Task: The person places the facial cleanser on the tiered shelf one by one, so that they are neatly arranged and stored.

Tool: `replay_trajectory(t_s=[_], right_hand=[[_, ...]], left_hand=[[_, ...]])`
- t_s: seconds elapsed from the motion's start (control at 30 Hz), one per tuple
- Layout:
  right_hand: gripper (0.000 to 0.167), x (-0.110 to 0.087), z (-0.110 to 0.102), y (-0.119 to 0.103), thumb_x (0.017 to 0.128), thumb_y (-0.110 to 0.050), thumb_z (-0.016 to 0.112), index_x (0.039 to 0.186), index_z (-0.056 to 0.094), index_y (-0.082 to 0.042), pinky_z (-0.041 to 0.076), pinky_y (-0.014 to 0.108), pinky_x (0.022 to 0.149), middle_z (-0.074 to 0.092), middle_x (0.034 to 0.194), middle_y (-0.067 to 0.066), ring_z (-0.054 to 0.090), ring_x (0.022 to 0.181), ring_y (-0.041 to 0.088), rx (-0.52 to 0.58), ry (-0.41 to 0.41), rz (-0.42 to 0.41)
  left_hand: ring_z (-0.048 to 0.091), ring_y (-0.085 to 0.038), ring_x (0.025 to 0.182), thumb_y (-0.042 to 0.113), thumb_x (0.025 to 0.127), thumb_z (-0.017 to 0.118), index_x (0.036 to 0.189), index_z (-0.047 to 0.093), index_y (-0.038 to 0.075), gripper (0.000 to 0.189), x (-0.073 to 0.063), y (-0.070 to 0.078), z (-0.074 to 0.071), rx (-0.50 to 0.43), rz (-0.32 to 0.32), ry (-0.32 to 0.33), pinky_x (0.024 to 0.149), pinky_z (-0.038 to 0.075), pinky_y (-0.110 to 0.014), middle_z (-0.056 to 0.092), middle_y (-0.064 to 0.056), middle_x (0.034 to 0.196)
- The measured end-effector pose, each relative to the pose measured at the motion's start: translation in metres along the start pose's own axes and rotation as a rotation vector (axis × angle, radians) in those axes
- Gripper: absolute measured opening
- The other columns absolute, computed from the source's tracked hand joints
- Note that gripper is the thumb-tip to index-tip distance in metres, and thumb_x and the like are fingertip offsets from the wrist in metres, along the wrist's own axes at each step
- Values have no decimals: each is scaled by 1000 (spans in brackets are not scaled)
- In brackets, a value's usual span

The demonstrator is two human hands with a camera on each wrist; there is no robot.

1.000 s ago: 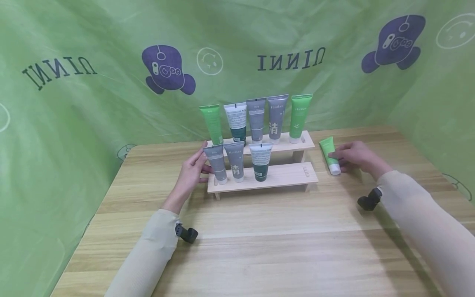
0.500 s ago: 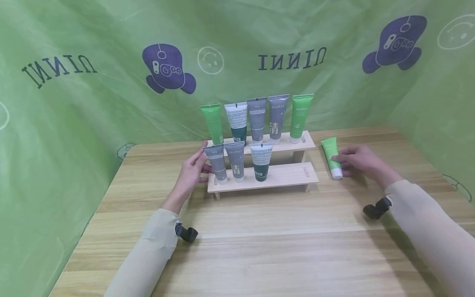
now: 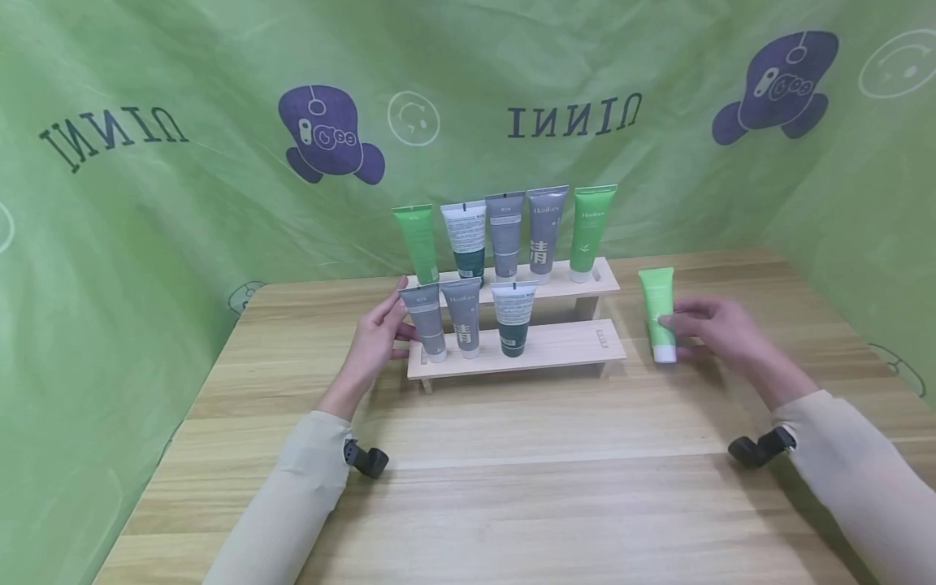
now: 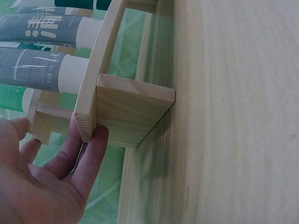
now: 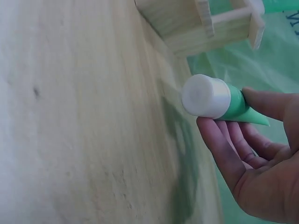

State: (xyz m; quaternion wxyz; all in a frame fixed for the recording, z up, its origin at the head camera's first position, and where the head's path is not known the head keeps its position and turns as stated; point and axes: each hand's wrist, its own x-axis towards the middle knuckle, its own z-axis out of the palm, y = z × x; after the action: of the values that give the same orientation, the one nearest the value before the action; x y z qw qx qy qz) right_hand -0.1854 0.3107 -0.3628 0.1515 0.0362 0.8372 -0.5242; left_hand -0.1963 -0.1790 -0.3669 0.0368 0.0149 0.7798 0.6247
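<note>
A green squeeze tube [image 3: 658, 313] with a white cap is held cap-down by my right hand [image 3: 717, 329], thumb on one side and fingers on the other. In the right wrist view its cap [image 5: 205, 96] seems raised off the table, above a shadow. My left hand [image 3: 371, 345] touches the left end of a two-step wooden rack [image 3: 563, 345]; in the left wrist view, fingers [image 4: 93, 154] meet the lower shelf's end. On the lower shelf stand two grey tubes [image 3: 462, 319] and a white-and-dark-green tube [image 3: 514, 318]. Several green, grey and white-and-dark-green tubes line the upper shelf [image 3: 559, 280].
The wooden table [image 3: 512, 487] extends in front of the rack and to both sides. A green printed curtain [image 3: 468, 65] hangs behind and along the sides. A black wrist camera [image 3: 760, 447] is on each sleeve.
My right hand has drawn the green tube slightly right and toward me, turning it from slanted to nearly straight up and down. The left hand and the rack stay put.
</note>
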Motion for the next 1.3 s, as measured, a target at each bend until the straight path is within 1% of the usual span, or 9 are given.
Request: replay_trajectory(t_s=[0.07,0.2,0.33,0.47,0.67,0.77,0.9,1.1,1.3], right_hand=[[80,-6,3,-2,99,-34,65,152,25,11,57,35,89,42,142,29,64,99,13,20,11,-25],[71,-16,10,-5,101,-29,64,148,31,13,58,35,87,46,135,24,66,96,8,58,58,-108],[65,-25,18,-10,99,-27,67,145,37,10,59,36,84,55,125,11,65,96,3,62,127,-184],[53,-33,27,-17,97,-22,71,138,48,3,59,33,81,62,115,-1,66,97,4,108,176,-253],[34,-39,46,-30,93,-8,74,124,60,-7,60,30,76,67,107,0,70,93,10,255,179,-379],[33,-38,56,-35,92,-2,73,122,61,-5,60,29,76,69,106,1,70,93,11,307,164,-419],[34,-37,69,-41,91,1,72,123,59,0,60,28,78,68,107,3,70,94,11,293,147,-460],[39,-31,85,-47,92,-3,72,127,56,3,58,24,82,68,111,2,68,100,9,162,159,-514],[39,-24,99,-51,90,2,73,125,55,5,56,25,86,66,115,5,65,106,9,173,151,-547]], left_hand=[[68,-20,83,37,109,44,154,36,39,47,0,0,0,8,-4,1,76,61,-42,71,-20,97],[68,-20,84,35,109,42,155,35,40,46,0,2,0,17,-16,-1,76,61,-43,70,-20,100],[68,-19,83,35,110,42,155,33,39,47,0,2,-1,18,-22,-4,76,61,-43,70,-19,99],[68,-19,83,36,109,43,154,35,40,46,1,2,-1,21,-18,2,76,61,-42,71,-18,97],[68,-19,84,37,109,44,154,37,40,46,2,0,-1,15,-9,7,77,61,-42,71,-19,96],[69,-19,84,38,108,45,154,37,41,46,1,0,0,0,-9,4,78,60,-43,71,-18,96],[69,-21,85,39,108,46,154,36,41,47,-1,0,1,-18,-9,-4,79,60,-45,71,-18,95],[69,-23,87,38,108,44,154,36,42,46,0,1,0,4,-14,3,80,60,-46,69,-22,102],[68,-23,88,37,109,44,153,36,42,46,0,1,0,7,-18,3,80,60,-46,66,-25,108]])
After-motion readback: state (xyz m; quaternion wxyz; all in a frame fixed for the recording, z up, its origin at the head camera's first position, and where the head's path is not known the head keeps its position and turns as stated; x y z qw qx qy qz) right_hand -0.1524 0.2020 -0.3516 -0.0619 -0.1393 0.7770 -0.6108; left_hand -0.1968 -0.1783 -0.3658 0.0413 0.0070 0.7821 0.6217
